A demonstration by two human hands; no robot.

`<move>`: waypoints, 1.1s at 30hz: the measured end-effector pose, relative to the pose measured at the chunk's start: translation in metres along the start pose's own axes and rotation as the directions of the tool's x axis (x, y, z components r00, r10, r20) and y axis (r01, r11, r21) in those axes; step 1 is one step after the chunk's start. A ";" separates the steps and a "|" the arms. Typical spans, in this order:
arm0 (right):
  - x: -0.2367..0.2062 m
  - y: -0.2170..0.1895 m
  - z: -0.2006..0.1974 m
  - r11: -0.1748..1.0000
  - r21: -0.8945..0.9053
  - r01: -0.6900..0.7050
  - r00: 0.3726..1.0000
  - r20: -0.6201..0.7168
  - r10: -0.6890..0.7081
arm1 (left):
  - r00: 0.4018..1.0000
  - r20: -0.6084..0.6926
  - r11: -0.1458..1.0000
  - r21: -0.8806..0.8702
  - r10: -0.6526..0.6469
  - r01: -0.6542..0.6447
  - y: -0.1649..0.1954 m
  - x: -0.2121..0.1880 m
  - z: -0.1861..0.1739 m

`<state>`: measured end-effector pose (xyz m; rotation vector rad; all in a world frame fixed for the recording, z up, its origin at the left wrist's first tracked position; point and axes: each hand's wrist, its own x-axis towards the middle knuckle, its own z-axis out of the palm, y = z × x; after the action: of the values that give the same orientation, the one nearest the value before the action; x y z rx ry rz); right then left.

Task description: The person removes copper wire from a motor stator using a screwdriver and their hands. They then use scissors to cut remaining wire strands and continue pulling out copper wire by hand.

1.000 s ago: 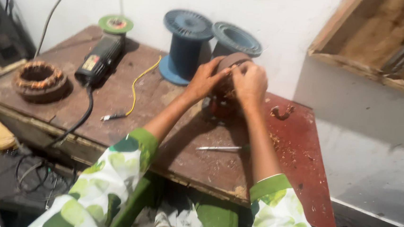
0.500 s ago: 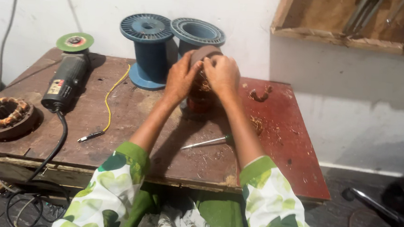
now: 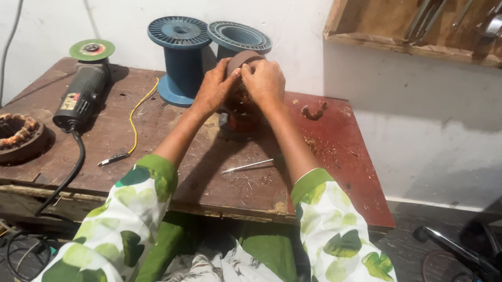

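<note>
A round brown motor stator with copper windings stands on edge in the middle of a worn wooden table. My left hand grips its left side. My right hand closes over its top and right side. Most of the stator is hidden behind my fingers. A thin metal tool lies on the table just in front of it, between my forearms.
Two blue plastic spools stand behind the stator against the wall. An angle grinder with a green disc lies at the left, its cable trailing off the edge. Another wound stator sits far left. A yellow wire crosses the table. A wooden tool rack hangs upper right.
The view has swung left to right and moved closer, so the table sits more centred. Both hands stay clasped on the upright stator.
</note>
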<state>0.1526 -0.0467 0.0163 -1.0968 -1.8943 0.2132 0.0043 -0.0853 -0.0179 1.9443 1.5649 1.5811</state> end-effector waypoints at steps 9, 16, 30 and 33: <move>0.010 0.016 0.012 0.997 -0.053 0.055 0.998 0.038 -0.053 | 0.982 -0.122 0.988 0.085 0.142 -0.132 0.015 0.013 0.005; 0.013 0.019 -0.020 0.978 0.036 0.207 0.934 0.290 -0.208 | 0.972 0.092 0.976 -0.010 -0.217 0.219 0.041 0.037 -0.004; 0.017 0.057 -0.024 0.978 0.179 -0.108 0.992 0.090 0.093 | 0.972 0.106 0.972 -0.080 -0.212 0.221 0.032 0.039 0.004; 0.013 0.066 -0.015 0.977 0.215 0.006 0.995 -0.100 0.016 | 0.974 0.104 0.974 -0.084 -0.201 0.210 0.032 0.037 0.003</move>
<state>0.2013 -0.0018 -0.0019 -0.9487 -1.7339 0.3507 0.0210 -0.0681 0.0251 1.7206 1.5664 1.4303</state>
